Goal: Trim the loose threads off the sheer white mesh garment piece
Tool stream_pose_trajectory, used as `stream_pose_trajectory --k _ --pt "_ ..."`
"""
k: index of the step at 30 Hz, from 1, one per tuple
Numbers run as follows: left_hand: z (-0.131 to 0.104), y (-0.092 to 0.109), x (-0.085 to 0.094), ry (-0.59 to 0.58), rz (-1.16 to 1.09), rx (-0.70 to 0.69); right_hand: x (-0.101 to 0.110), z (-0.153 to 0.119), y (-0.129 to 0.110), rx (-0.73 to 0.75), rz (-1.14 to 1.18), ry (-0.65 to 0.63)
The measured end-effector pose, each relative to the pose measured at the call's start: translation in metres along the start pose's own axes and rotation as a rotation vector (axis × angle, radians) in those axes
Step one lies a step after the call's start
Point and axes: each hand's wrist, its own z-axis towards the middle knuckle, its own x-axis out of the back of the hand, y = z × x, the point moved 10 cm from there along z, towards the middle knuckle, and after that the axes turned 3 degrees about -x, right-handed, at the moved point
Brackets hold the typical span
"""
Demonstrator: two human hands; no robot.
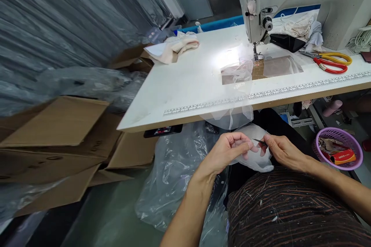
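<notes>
Sheer white fabric lies over the lap, below the table edge. My left hand pinches a part of this fabric between thumb and fingers. Just to the right, my right hand is closed on small dark tweezers, or a similar slim tool, whose tip points toward my left hand. More sheer fabric runs from beside the sewing machine's needle area down over the table's front edge.
The white table carries a folded cloth at the left and red and yellow scissors at the right. Cardboard boxes stand on the left, clear plastic hangs below, and a purple basket sits at the lower right.
</notes>
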Motion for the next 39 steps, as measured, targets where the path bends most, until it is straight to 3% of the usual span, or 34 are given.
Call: stream_pose_trajectory --k 7,26,31,35,39 --pt "-0.002 0.0 0.001 0.008 0.024 0.011 -0.002 -0.003 -0.01 0.112 -0.128 0.055" --pt "-0.006 0.001 0.003 0.08 0.096 -0.004 0.002 -0.005 -0.025 0.251 -0.34 0.132" --pt "-0.006 0.0 0.003 0.088 0.124 -0.013 0.0 -0.003 -0.022 0.214 -0.396 0.136" --pt "-0.004 -0.005 0.0 0.069 0.158 -0.005 0.004 -0.002 -0.008 0.092 -0.451 0.181" --pt "-0.001 -0.009 0.0 0.078 0.203 -0.031 0.016 -0.001 0.003 0.003 -0.27 0.23"
